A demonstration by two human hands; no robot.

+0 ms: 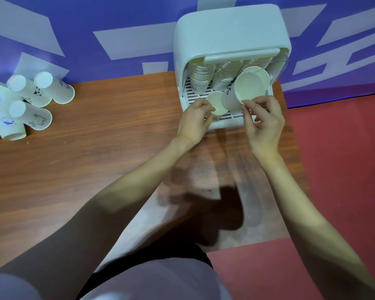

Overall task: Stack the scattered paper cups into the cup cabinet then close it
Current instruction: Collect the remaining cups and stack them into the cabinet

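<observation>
The white cup cabinet [230, 29] stands open at the table's far right, its lid [240, 55] raised. Inside it lean stacks of paper cups [200, 76] on a slotted tray [191, 94]. My left hand [195, 120] holds a small paper cup [218, 102] at the cabinet's front edge, mouth toward me. My right hand [262, 122] pinches the rim of a larger paper cup [246, 89], tilted against the right-hand stack. Several loose printed cups [30, 105] lie scattered at the table's far left.
The wooden table [95, 159] ends just right of the cabinet, beyond which there is red floor [338, 169]. A blue and white wall [95, 29] backs the table. My shadow falls on the table near my arms.
</observation>
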